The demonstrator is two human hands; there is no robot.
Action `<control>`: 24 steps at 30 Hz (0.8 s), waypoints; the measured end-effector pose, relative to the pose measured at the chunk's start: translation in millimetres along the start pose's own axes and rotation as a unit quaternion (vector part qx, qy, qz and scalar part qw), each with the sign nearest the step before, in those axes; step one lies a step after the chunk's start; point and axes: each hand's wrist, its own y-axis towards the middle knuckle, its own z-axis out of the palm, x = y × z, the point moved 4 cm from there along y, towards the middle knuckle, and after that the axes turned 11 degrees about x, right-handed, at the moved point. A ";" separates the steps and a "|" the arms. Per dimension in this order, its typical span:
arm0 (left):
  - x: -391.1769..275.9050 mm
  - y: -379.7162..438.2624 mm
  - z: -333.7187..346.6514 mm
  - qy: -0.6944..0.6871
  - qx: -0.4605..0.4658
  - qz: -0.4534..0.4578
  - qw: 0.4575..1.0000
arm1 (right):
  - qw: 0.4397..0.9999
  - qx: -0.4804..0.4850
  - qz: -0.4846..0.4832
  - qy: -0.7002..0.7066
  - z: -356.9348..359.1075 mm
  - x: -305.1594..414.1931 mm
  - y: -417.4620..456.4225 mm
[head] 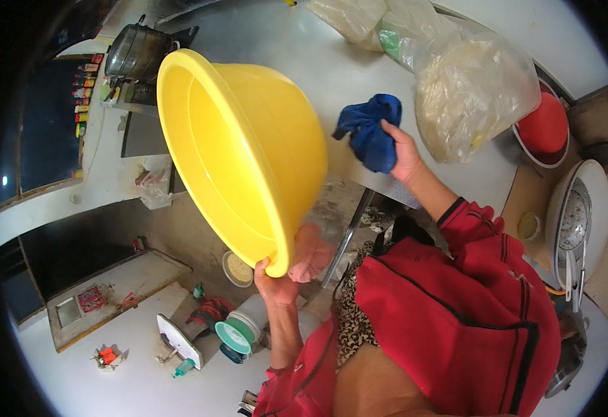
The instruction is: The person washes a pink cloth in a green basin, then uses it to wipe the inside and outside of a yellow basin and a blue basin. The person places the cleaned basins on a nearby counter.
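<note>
My left hand (279,285) grips the thick rim of a large yellow plastic basin (288,140), thumb over the edge. The basin is tipped on its side, its mouth facing left, and no contents show inside. A pink cloth (312,253) hangs against the basin's outer wall beside my left hand; whether my hidden fingers hold it I cannot tell. To the right, my right hand (405,154) clutches a bunched dark blue cloth (372,133), apart from the basin and above the metal-topped table (293,36).
Clear plastic bags (471,94) lie on the table's right part, near a red basin (543,125). An enamel basin (598,219) holding a metal strainer and ladles stands at far right. A steamer pot (137,52) is at upper left; a washbasin (179,339) and buckets (236,333) at lower left.
</note>
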 end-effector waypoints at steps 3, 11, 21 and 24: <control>12.5 -3.9 -7.9 0.011 -0.009 -0.010 1.000 | 0.990 0.061 -0.022 0.123 56.7 -27.9 19.5; 25.4 -47.2 -16.9 -0.012 -0.053 -0.127 0.990 | 0.977 0.166 0.043 0.126 67.7 -9.3 92.5; 6.1 -66.9 -10.9 -0.109 -0.018 -0.085 0.990 | 0.954 0.169 0.195 0.150 53.2 -138.9 119.2; -4.5 -65.5 5.6 0.010 -0.086 -0.006 0.996 | 0.944 0.157 0.256 0.138 42.2 -185.6 95.7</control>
